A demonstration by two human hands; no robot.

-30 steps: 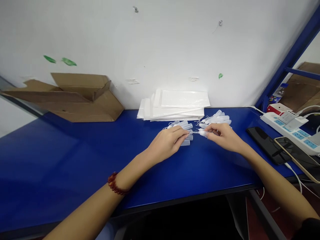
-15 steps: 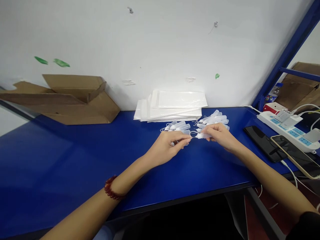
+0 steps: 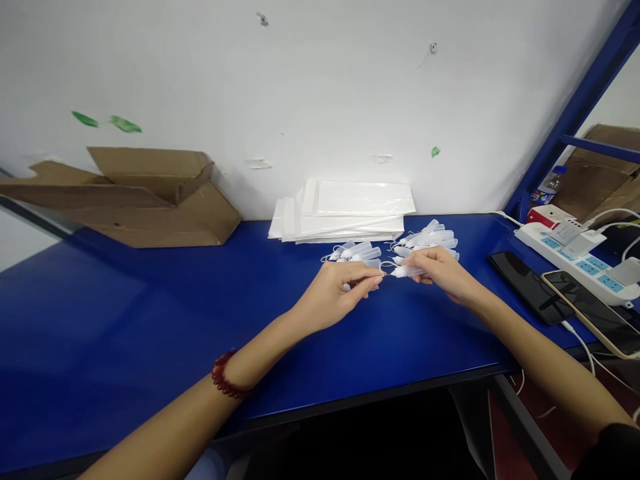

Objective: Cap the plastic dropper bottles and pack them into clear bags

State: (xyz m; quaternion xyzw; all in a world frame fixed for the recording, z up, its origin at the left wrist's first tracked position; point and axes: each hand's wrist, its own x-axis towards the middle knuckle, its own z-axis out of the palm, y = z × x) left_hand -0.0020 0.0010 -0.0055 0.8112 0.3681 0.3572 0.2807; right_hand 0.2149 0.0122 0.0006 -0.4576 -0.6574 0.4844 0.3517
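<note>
My right hand (image 3: 443, 272) grips a small translucent needle-tip squeeze bottle (image 3: 401, 271) by its body, nozzle pointing left. A thin white strap (image 3: 387, 263) loops from the bottle's neck to the fingertips of my left hand (image 3: 330, 295). Thumb and forefinger there are pinched on the tethered cap at the needle tip, and they mostly hide it. Behind my left hand lies a group of similar bottles (image 3: 359, 251), partly covered by the fingers. Another pile of bottles (image 3: 433, 235) is just beyond my right hand.
A stack of flat white packets (image 3: 364, 200) rests against the wall. An open cardboard box (image 3: 165, 217) stands at left on the blue table (image 3: 200, 307). To the right are a black phone (image 3: 530, 287), a second phone (image 3: 590, 310) and a white power strip (image 3: 580, 257) with cables.
Almost nothing differs. My two hands keep the same hold on the bottle and its cap, and the camera view has shifted very slightly.
</note>
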